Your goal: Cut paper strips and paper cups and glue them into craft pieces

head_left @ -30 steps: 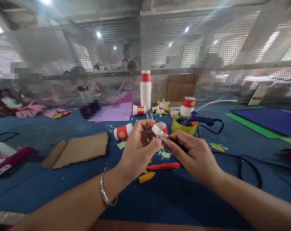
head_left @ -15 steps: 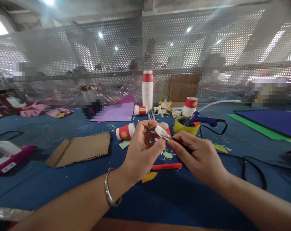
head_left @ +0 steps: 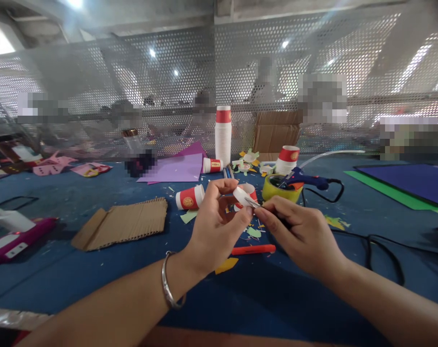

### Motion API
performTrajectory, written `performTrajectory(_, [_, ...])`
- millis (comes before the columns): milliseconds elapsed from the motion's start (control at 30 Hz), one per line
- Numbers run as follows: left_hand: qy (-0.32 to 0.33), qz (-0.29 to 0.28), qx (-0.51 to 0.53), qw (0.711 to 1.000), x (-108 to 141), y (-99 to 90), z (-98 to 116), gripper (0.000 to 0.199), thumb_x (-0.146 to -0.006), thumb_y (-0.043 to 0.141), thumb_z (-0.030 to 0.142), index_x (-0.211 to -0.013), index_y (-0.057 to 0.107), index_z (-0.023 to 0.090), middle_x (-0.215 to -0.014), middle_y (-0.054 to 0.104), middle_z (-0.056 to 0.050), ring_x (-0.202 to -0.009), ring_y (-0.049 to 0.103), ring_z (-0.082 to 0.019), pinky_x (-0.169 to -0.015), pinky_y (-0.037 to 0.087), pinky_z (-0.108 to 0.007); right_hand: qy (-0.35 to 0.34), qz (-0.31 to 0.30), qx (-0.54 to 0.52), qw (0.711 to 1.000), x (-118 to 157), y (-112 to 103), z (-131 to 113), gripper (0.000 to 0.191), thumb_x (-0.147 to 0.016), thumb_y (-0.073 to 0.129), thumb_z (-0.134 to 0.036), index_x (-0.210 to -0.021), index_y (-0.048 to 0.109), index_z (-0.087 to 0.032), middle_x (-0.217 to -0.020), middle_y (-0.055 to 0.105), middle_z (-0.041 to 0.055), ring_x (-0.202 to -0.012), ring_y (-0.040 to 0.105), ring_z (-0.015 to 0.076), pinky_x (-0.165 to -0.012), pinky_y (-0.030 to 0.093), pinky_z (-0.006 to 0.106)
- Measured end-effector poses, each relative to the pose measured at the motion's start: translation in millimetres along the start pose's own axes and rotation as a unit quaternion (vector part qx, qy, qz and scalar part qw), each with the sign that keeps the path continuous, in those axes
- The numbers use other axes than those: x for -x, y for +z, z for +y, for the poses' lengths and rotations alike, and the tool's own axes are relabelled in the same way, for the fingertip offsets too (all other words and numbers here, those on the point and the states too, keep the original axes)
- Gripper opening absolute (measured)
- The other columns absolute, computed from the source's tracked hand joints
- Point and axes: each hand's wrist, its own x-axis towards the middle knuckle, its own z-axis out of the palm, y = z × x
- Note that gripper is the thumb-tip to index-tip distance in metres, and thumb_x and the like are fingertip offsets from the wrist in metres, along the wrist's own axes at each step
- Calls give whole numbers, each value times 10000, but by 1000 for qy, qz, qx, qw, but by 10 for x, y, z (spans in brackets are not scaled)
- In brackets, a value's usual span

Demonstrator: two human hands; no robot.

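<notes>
My left hand [head_left: 217,226] pinches a small white paper cup base [head_left: 242,196] between thumb and fingers, in front of my chest. In my right hand [head_left: 300,231] is a pair of scissors [head_left: 253,202]; their slim metal blades lie against the white piece, and the dark handles are mostly hidden by my fingers. Just behind my hands stands a red-and-white paper cup [head_left: 251,192], partly covered. Another paper cup [head_left: 190,198] lies on its side to the left of my left hand. Below my hands lies a red marker [head_left: 254,249], near a yellow paper scrap [head_left: 226,265].
A tall stack of cups [head_left: 223,140] stands at the back, with a shorter cup stack [head_left: 287,160] to its right. A blue glue gun [head_left: 306,179] rests on a yellow tape roll [head_left: 282,193], its black cord trailing right. Cardboard [head_left: 121,224] lies left.
The scissor blades show more clearly against the white piece, whose tilt has shifted slightly. Both hands stay in nearly the same place. The whole view has shifted a little.
</notes>
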Motion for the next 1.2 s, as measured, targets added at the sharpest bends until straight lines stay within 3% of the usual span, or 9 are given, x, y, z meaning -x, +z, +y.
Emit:
performTrajectory(167, [20,-3,-11,1000,-4,-28,-34,359,-814,687,174,-1099,472,212,-1122,636,-70,-920,642,-157,-734,577,-267,0,-6,12,1000,13,4,21,364,-973,518,-443,-709,541,-194,-568,457,-45,-499,361,88,-474,324,241])
performTrajectory(400, [73,-24,-13,997,-7,-62,-105,386,-844,702,184,-1144,460,214,-1163,613,-67,-1051,619,-163,-860,569,-274,-21,0,17,1000,8,15,29,332,-974,521,-400,-717,549,-191,-567,468,-50,-493,365,81,-466,331,222])
performTrajectory(700, [116,-4,-58,992,10,-56,-93,398,-837,704,166,-1157,476,225,-1146,623,-72,-1053,620,-181,-886,571,-324,-34,13,37,999,23,5,31,331,-973,520,-409,-724,548,-192,-560,450,-57,-487,338,82,-457,321,222])
performTrajectory(1200, [118,6,-112,987,45,-52,-88,400,-823,713,203,-1146,479,230,-1118,624,-69,-1045,630,-202,-868,567,-357,-41,15,33,999,25,10,32,336,-978,517,-396,-715,544,-190,-562,458,-54,-487,352,80,-460,327,223])
